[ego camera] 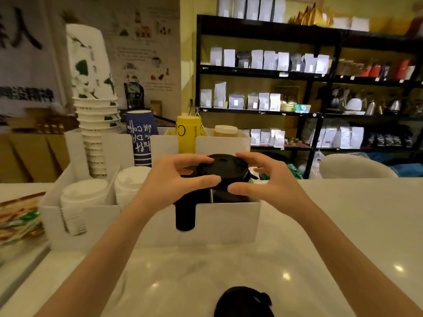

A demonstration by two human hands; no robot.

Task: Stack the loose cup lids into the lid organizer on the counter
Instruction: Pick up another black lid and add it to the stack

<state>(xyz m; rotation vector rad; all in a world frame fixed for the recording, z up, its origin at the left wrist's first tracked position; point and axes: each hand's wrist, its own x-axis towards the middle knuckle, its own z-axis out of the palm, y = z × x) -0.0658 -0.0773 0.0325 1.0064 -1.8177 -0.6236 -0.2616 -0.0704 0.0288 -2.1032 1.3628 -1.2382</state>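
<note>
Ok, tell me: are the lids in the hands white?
No: both hands, left hand and right hand, hold black lids above the organizer.

Black lids [225, 172] partly hidden by hands, organizer [229, 223] wall.

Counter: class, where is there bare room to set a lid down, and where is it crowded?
Free: the glossy white marble counter right of the white lid organizer, and the strip before it, between the forearms. Crowded: the organizer's compartments and the counter's left edge, with colourful packets.
</note>
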